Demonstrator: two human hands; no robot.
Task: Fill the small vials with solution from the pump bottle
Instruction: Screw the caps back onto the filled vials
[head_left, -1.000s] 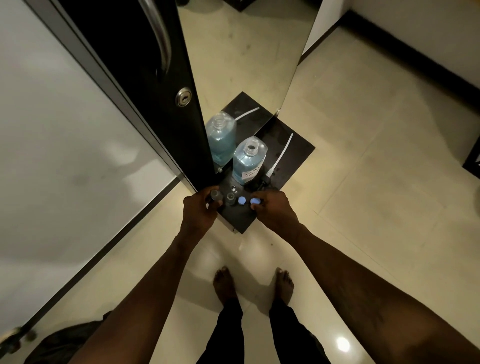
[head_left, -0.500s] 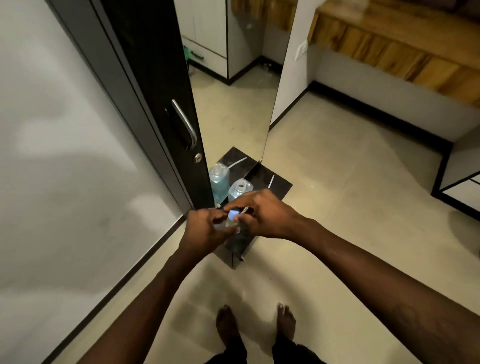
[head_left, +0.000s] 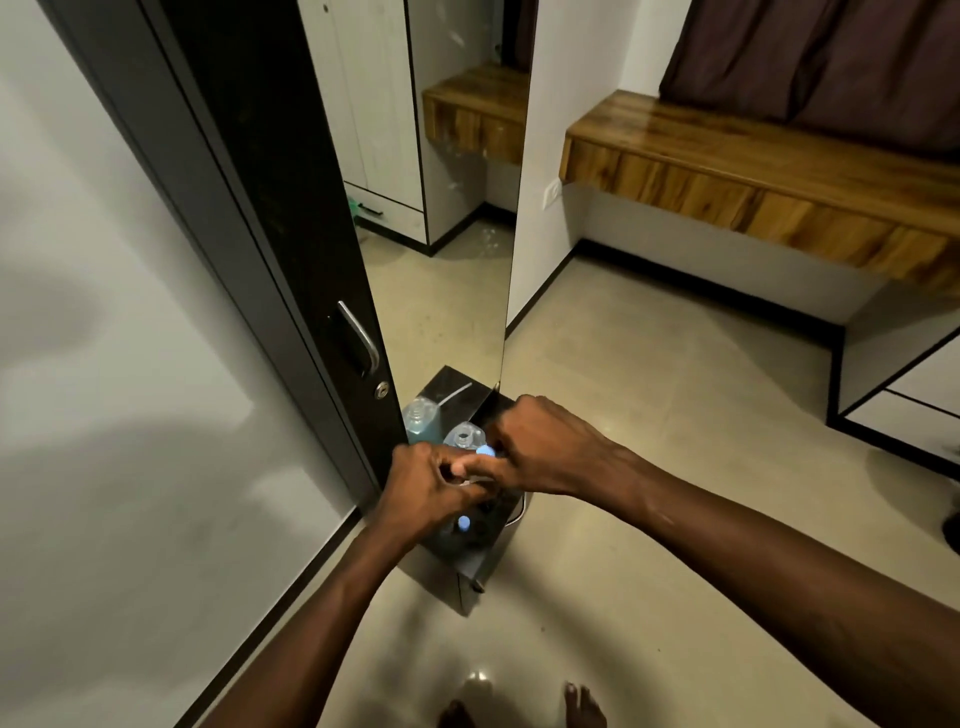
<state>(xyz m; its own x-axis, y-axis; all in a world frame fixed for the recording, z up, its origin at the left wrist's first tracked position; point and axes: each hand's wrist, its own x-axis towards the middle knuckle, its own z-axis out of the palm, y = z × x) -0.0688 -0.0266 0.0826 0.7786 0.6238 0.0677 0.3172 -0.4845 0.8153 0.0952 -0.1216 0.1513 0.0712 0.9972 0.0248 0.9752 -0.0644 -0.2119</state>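
Observation:
A clear bottle of blue solution (head_left: 464, 435), its neck open with no pump in it, stands on a small black stand (head_left: 470, 564) against a mirror. My left hand (head_left: 426, 483) is closed around a small vial, which my fingers mostly hide. My right hand (head_left: 540, 447) pinches a light blue cap (head_left: 484, 450) right over that vial. Both hands meet above the stand, in front of the bottle. Another light blue cap (head_left: 463, 521) lies on the stand below my left hand. Other vials on the stand are hidden by my hands.
The mirror (head_left: 457, 270) shows a reflection of the bottle (head_left: 420, 417). A black door with a metal handle (head_left: 358, 335) stands to the left. A wooden shelf (head_left: 753, 171) runs along the far wall. My bare feet (head_left: 584, 706) are on the tiled floor.
My hands picked a vial and a blue cap off the stand, lifted them and brought them together. The view tilted up from the stand toward the room.

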